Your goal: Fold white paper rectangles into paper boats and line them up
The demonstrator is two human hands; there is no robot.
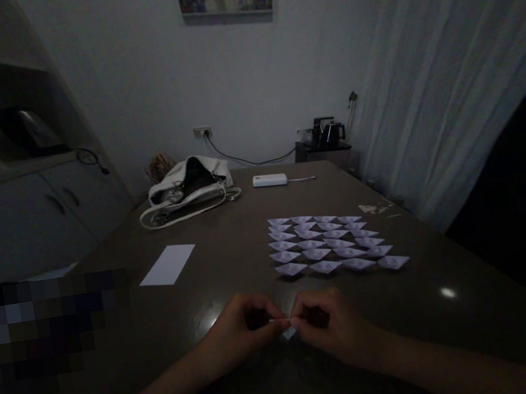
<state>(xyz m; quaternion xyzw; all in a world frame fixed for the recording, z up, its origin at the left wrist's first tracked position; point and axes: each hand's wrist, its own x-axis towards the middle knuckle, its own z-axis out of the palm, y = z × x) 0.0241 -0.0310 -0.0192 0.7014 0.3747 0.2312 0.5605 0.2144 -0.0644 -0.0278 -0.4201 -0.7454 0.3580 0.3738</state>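
Left hand [235, 338] and right hand [338, 327] pinch a small, angular folded paper [290, 333] over a glossy table [409, 313].

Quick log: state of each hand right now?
Left hand: closed, fingertips pinching a small folded paper piece.
Right hand: closed, pinching the same piece; fingertips meet the left's.
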